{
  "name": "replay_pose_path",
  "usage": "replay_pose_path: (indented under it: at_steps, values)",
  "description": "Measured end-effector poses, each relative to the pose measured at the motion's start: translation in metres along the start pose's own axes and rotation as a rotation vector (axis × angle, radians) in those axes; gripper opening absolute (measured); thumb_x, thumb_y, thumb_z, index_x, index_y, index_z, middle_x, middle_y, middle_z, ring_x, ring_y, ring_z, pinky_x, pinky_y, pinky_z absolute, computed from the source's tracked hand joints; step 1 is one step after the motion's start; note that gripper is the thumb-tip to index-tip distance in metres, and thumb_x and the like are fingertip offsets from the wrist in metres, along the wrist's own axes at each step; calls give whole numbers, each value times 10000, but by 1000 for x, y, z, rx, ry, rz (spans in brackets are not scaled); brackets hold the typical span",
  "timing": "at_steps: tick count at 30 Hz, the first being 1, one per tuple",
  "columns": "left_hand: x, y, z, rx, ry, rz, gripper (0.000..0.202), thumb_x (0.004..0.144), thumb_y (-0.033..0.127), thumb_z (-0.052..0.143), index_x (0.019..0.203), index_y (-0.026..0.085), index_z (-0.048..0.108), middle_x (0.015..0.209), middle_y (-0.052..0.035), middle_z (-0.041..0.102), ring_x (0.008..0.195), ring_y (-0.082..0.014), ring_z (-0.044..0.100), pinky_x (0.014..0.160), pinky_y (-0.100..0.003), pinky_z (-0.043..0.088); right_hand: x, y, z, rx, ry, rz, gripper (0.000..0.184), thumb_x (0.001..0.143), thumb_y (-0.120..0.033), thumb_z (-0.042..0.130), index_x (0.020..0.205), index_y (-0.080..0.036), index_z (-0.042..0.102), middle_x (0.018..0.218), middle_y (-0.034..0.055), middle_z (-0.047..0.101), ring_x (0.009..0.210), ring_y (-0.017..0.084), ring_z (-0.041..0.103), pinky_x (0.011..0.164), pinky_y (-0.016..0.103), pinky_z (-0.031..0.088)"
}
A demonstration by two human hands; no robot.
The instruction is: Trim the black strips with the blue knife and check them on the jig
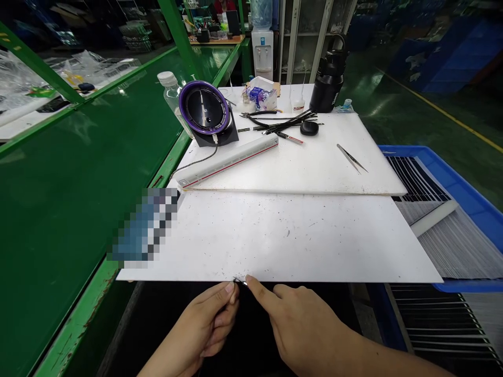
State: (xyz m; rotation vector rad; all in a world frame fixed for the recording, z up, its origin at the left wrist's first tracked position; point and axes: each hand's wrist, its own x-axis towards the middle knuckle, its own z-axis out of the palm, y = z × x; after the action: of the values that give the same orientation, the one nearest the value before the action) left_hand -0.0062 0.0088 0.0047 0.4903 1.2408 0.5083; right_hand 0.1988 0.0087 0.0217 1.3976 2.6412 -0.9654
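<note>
The main hazard, as I judge it, is a slip at the near edge of the counter: the left hand pinches a small dark piece between thumb and index finger, and the thin shiny tool under the right hand points straight at that pinch, so too much push, or a skid off so small a surface, could drive the tip into the left thumb. A loose pinch could also let the piece twist or drop past the edge onto the dark clothing below, where it would be hard to spot. Dark specks scattered over the white surface could hide a fallen bit too. As for position, the piece sits right at the left fingertips, poking up slightly beyond them, level with the counter's edge; whether it touches that edge, I cannot tell. The other left fingers curl loosely beneath. On the right, the index finger lies stretched along the tool, its tip just beside the piece, while the remaining fingers fold in, seemingly gripping the tool, though its handle is hidden.
</note>
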Motion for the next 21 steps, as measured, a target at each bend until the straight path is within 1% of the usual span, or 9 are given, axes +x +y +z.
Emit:
replay_pose_path:
  at_steps: [5, 9, 11, 18, 21]
  values:
    - [0, 3, -2, 19, -25, -12, 394, 860, 534, 541, 695, 192, 436, 555, 79, 318, 429, -41, 122, 355, -158, 63, -1, 2, -3, 26, 18, -22, 710, 836, -147, 397, 1508, -268, 199, 828, 45, 649, 585, 201, 575, 486, 293, 273]
    - [0, 3, -2, 20, -27, -14, 392, 863, 539, 536, 705, 193, 440, 558, 79, 319, 430, -41, 120, 357, -158, 62, -1, 1, -6, 14, -1, -27, 706, 821, -134, 409, 1494, -263, 239, 812, 42, 648, 566, 190, 564, 474, 285, 264]
    - [0, 4, -2, 21, -29, -16, 397, 860, 544, 538, 706, 192, 441, 556, 80, 318, 431, -40, 119, 359, -158, 61, -1, 1, -6, -4, -2, -34, 714, 814, -130, 413, 1494, -252, 235, 800, 41, 646, 550, 187, 555, 462, 285, 250]
    - [1, 2, 1, 16, -10, -8, 381, 876, 528, 517, 713, 192, 438, 557, 81, 313, 435, -42, 120, 360, -158, 55, 1, 1, 1, -84, 6, -29, 768, 781, -137, 444, 1501, -248, 202, 797, 42, 638, 521, 197, 554, 444, 293, 199]
    - [1, 2, 2, 8, -3, -8, 385, 873, 532, 523, 711, 193, 435, 557, 81, 314, 434, -41, 121, 361, -159, 54, 0, 1, 2, -74, 13, -21, 740, 806, -144, 430, 1503, -249, 203, 807, 46, 639, 539, 199, 562, 457, 295, 228]
